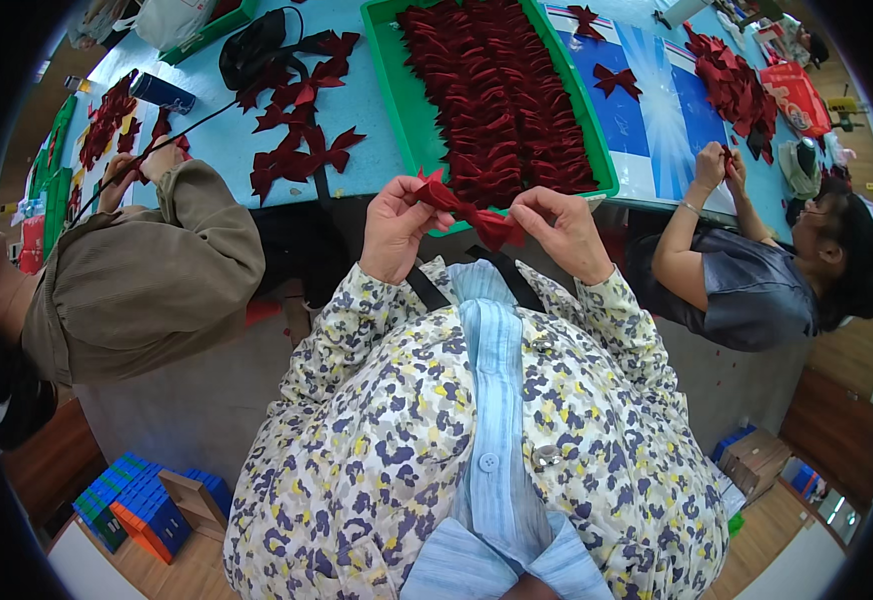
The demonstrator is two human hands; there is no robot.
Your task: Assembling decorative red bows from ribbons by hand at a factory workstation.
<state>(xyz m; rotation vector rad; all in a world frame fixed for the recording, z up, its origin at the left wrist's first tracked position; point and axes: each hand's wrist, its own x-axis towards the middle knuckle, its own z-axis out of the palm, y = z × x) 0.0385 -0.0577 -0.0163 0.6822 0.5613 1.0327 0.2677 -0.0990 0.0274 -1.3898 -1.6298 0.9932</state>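
Observation:
A dark red fabric bow (pixel 469 211) is stretched between my two hands, just over the near edge of a green tray. My left hand (pixel 397 225) pinches its left loop between thumb and fingers. At the other end, my right hand (pixel 563 230) grips the right side of the bow with thumb and forefinger. Behind it, the green tray (pixel 394 108) holds rows of many similar red bows (pixel 497 100), packed tightly side by side.
Loose red bows (pixel 307 130) lie on the light blue table (pixel 352 180) left of the tray. A blue-and-white sheet (pixel 647 120) with a few bows is on the right, near a heaped pile (pixel 732 85). Co-workers sit close on both sides, their hands at the table.

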